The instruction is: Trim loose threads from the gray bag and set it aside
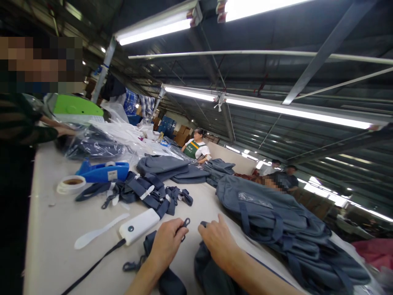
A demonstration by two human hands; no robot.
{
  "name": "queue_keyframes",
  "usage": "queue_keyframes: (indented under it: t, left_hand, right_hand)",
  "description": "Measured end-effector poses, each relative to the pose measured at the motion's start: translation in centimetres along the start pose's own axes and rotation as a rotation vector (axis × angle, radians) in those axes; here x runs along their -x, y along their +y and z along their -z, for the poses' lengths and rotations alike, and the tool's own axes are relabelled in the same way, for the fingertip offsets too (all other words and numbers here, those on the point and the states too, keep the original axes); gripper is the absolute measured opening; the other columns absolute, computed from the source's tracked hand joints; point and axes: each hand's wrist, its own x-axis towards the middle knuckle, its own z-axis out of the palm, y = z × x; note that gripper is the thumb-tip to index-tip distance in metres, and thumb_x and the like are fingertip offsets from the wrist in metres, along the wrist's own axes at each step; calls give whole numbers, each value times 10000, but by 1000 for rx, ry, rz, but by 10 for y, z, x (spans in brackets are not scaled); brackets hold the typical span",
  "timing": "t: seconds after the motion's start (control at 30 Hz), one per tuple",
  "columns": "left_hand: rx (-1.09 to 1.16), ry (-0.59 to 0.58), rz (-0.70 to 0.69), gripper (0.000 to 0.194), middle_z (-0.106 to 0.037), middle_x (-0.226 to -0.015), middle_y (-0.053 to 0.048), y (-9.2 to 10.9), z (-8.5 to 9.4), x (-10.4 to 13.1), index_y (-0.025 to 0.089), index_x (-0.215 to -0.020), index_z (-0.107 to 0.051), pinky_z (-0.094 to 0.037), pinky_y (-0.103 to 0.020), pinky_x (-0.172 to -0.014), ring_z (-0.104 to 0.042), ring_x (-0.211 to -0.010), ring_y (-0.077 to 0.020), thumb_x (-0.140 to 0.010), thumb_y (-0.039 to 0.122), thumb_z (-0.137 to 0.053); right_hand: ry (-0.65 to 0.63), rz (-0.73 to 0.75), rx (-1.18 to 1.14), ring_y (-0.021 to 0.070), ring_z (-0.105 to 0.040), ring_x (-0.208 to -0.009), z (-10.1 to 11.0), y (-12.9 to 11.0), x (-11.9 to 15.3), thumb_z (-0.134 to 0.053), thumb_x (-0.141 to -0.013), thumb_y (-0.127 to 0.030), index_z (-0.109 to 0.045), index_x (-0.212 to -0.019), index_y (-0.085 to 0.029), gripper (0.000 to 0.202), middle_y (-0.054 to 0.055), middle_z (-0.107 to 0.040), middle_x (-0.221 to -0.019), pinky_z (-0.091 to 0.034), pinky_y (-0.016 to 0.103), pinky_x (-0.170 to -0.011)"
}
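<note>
My left hand (167,241) is closed on a dark plastic hook (186,223) at the end of a strap; the hook's loop sticks up past the thumb. Below it, the navy strap (172,280) lies on the table with another hook (131,266) at its left. Just to the right, my right hand (217,241) pinches a small dark piece (204,224) of the blue-grey fabric bag (204,266) beneath it, with the index finger stretched forward. The two hands are apart. What the right palm covers is hidden.
A white power bank (139,225) with a black cable, a white plastic strip (100,233), bundled straps (141,190), a blue tape dispenser (104,171) and a tape roll (71,184) lie left. Stacked bags (264,213) fill the right. A person (27,119) handles plastic-wrapped goods at far left; others are beyond.
</note>
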Motion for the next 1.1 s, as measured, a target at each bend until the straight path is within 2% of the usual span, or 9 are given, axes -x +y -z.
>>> queue_keyframes:
  t: [0.07,0.17,0.27,0.4,0.57,0.67,0.77,0.9,1.1]
  left_hand:
    - [13,31,-2,293,-458,-646,5,4,7,0,203,-628,-371,-254,-297,-664,-449,-674,-154,-832,412,-389]
    - [47,77,-18,323,-428,-645,13,18,22,4,206,-631,-351,-265,-292,-670,-434,-674,-149,-835,456,-369]
    - [162,92,-56,358,-389,-623,25,40,36,17,208,-617,-347,-284,-276,-645,-411,-646,-137,-841,485,-393]
    - [276,-17,-122,375,-401,-623,32,65,38,38,206,-622,-397,-303,-266,-616,-419,-625,-127,-874,481,-435]
    - [222,-170,-237,352,-520,-686,15,70,12,50,205,-684,-510,-333,-274,-664,-510,-687,-134,-927,439,-407]
    - [70,-210,-280,327,-563,-725,3,60,-7,49,209,-693,-479,-323,-288,-663,-545,-720,-144,-937,404,-384]
    - [-128,-187,-247,271,-616,-793,-7,48,-19,46,223,-735,-489,-326,-301,-679,-583,-771,-161,-941,347,-365]
    - [-291,-141,-181,273,-654,-837,-8,46,-24,46,243,-776,-529,-331,-319,-688,-616,-805,-182,-957,332,-345]
    - [-501,-137,-73,269,-671,-898,-35,67,-15,48,247,-851,-595,-353,-337,-709,-650,-887,-222,-969,288,-357]
  right_hand:
    - [13,43,-62,279,-634,-989,6,20,6,-650,-738,30,-610,-1129,-147,431,86,-694,-988,-385,446,-1035]
    - [0,143,-480,171,-587,-764,25,54,31,-666,-620,11,-568,-1031,-191,468,-52,-602,-783,-447,238,-695]
    - [-105,275,-1023,162,-529,-750,52,79,67,-718,-593,-115,-561,-999,-193,443,-60,-550,-772,-428,237,-681]
    - [-233,296,-1128,167,-493,-760,71,92,98,-755,-669,-283,-567,-1112,-199,488,-52,-531,-791,-407,258,-685]
    - [-250,319,-984,155,-466,-708,39,95,74,-805,-635,-367,-608,-1181,-189,608,-54,-493,-788,-379,261,-635]
    - [-303,361,-1082,140,-453,-652,15,98,53,-853,-588,-382,-602,-1203,-167,697,-63,-482,-752,-364,236,-565]
    - [-336,350,-1227,113,-429,-574,6,103,43,-890,-556,-368,-586,-1197,-142,745,-88,-465,-695,-345,218,-498]
    - [-317,355,-1262,98,-413,-548,3,101,39,-908,-544,-374,-592,-1169,-124,744,-98,-468,-656,-329,212,-476]
    - [-338,306,-1249,97,-420,-523,-11,86,22,-926,-454,-413,-587,-1160,-126,834,-107,-502,-623,-308,217,-457]
